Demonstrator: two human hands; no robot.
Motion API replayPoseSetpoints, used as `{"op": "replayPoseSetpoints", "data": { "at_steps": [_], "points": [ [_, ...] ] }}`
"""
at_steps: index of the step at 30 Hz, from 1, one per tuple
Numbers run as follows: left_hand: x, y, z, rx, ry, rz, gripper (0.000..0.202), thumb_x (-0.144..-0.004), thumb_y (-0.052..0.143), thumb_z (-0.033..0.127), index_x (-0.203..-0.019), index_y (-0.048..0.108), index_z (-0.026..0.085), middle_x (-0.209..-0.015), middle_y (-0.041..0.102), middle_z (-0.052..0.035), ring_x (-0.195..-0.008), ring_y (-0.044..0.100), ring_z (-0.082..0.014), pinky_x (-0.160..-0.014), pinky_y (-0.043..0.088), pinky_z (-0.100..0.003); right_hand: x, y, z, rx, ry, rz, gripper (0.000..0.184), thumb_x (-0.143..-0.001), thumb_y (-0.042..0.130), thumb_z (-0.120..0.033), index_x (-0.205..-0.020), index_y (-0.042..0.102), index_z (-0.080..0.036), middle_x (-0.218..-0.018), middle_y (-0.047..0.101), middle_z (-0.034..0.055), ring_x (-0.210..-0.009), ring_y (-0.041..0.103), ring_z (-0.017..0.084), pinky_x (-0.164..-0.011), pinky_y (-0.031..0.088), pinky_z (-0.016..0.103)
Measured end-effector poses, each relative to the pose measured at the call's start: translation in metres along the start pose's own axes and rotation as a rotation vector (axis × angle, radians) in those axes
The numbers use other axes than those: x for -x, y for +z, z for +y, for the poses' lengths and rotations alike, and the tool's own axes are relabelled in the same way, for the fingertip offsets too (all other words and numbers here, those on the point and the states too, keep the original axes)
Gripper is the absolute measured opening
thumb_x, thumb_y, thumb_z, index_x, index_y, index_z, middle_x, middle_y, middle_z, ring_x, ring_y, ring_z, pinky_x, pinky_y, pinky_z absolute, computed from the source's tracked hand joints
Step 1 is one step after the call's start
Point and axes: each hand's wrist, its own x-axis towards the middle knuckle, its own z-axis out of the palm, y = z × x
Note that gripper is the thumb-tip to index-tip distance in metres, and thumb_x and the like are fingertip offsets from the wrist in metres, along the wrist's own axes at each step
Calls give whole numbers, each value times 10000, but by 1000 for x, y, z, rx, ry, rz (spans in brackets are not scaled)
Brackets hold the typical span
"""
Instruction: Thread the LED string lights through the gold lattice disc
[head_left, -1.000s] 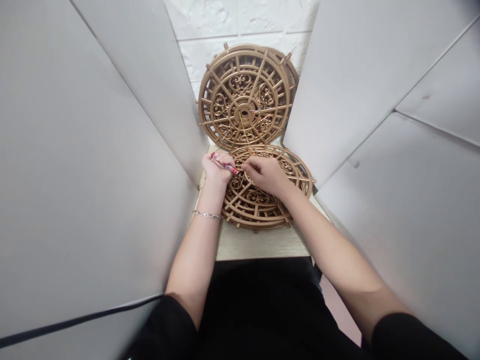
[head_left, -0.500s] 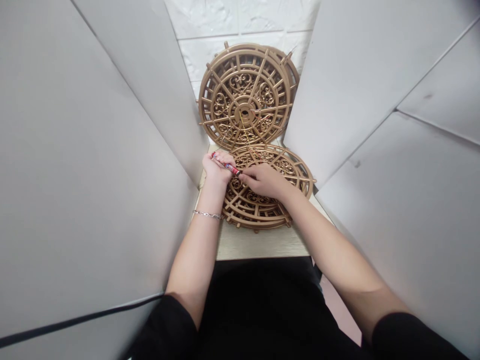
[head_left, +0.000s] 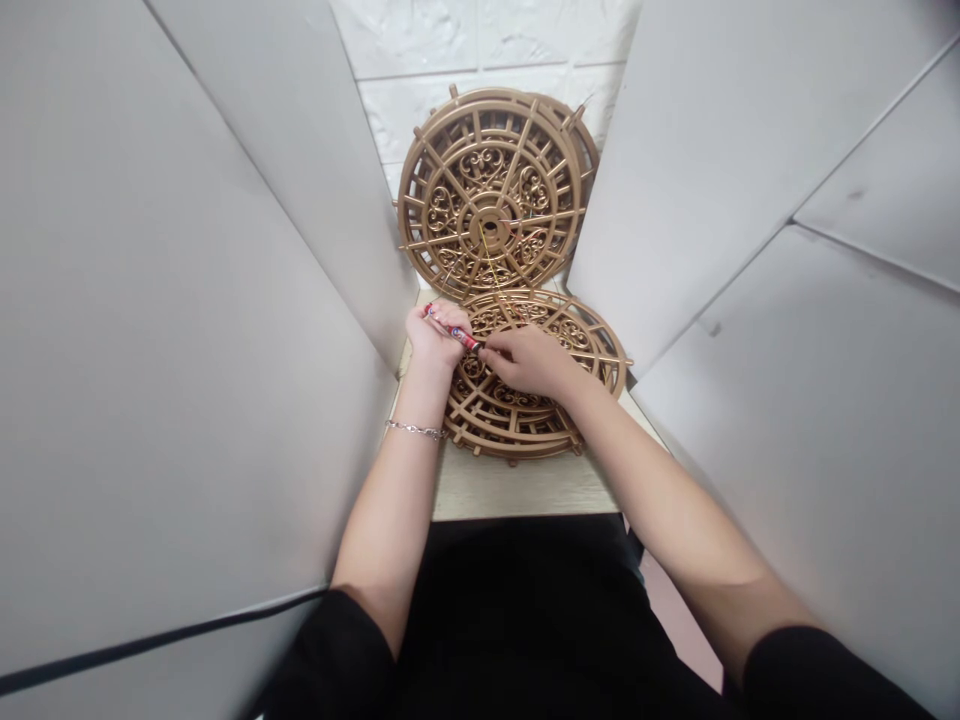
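A slim red tube (head_left: pixel 463 338) with white and blue print and a dark end lies slantwise across the palm of my left hand (head_left: pixel 435 335). The fingers of that hand are closed around it. My right hand (head_left: pixel 532 360) comes in from the right, its thumb and fingertips pinched at the tube's dark end. Both hands are over a stack of round bronze-coloured lattice discs (head_left: pixel 525 440) with scrollwork. Behind it, a similar openwork disc (head_left: pixel 491 190) leans upright, with a thin yellow strand (head_left: pixel 489 255) running down from its centre hole.
The discs rest on a pale wooden surface (head_left: pixel 517 492). White textured tiles (head_left: pixel 420 30) stand behind. Grey-white panels rise closely on the left (head_left: pixel 187 350) and right (head_left: pixel 750 200). A black cable (head_left: pixel 165 640) runs along the lower left.
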Motion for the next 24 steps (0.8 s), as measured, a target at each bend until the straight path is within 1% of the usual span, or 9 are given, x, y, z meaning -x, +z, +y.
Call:
{"op": "replayPoseSetpoints", "data": {
  "at_steps": [3, 6, 12, 18, 24],
  "points": [
    [0, 0, 0, 6, 16, -1, 233, -753, 335, 197, -549, 223, 192, -362, 305, 56, -298, 300, -26, -317, 264, -105, 0, -2, -1, -28, -32, 17, 270, -800, 399, -260, -575, 516, -169, -564, 515, -7, -534, 375, 94, -570, 255, 245],
    [0, -1, 0, -3, -2, -2, 238, -755, 341, 194, -548, 223, 192, -362, 304, 56, -297, 308, -24, -321, 270, -103, 0, -2, -1, -49, -43, 20, 268, -787, 396, -235, -545, 492, -167, -540, 491, -13, -514, 354, 89, -569, 257, 244],
    [0, 0, -1, -9, -25, -8, 244, -757, 344, 191, -541, 231, 191, -358, 306, 55, -297, 309, -25, -319, 270, -102, 0, 1, 0, -29, -31, 34, 279, -818, 380, -287, -616, 534, -172, -572, 511, -8, -542, 370, 96, -564, 241, 242],
    [0, 0, -1, -30, -24, -6, 255, -764, 344, 198, -535, 232, 189, -359, 298, 55, -295, 310, -23, -317, 273, -104, -1, 2, 1, 16, 9, 30, 294, -836, 368, -302, -648, 552, -173, -607, 536, 0, -563, 402, 100, -577, 258, 245],
    [0, -1, 1, -18, -16, -25, 255, -765, 340, 197, -532, 237, 190, -363, 314, 50, -300, 313, -22, -319, 279, -102, -2, 3, 3, 32, 10, 33, 309, -861, 340, -318, -709, 569, -176, -693, 595, 30, -655, 491, 130, -624, 303, 252]
  ]
}}
